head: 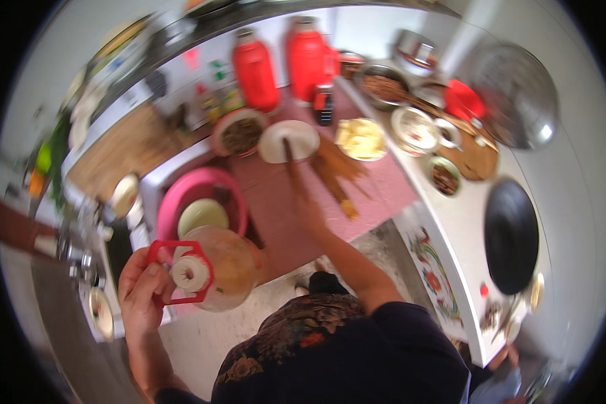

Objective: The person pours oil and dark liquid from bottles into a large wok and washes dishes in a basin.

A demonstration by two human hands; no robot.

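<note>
My left hand (144,288) grips the red handle (207,275) of a large translucent plastic jug (227,270). The jug has a white neck and some yellowish-brown contents, and it hangs in front of a pink basin (169,197). A pale green bowl (203,217) sits in that basin, partly covered by the jug. Over the pink table surface (267,207), my blurred right hand (308,217) grips thin brown sticks (291,166), likely chopsticks, whose far ends reach a white bowl (272,149). A brown fan-shaped bundle (336,174) lies just right of them.
Two red thermos flasks (256,73) (305,63) stand at the back. Nearby are a bowl of dark food (241,135) and a bowl of pale yellow pieces (361,139). A black wok (511,237) sits right, below a metal lid (515,96). Another person's sleeve (500,386) shows lower right.
</note>
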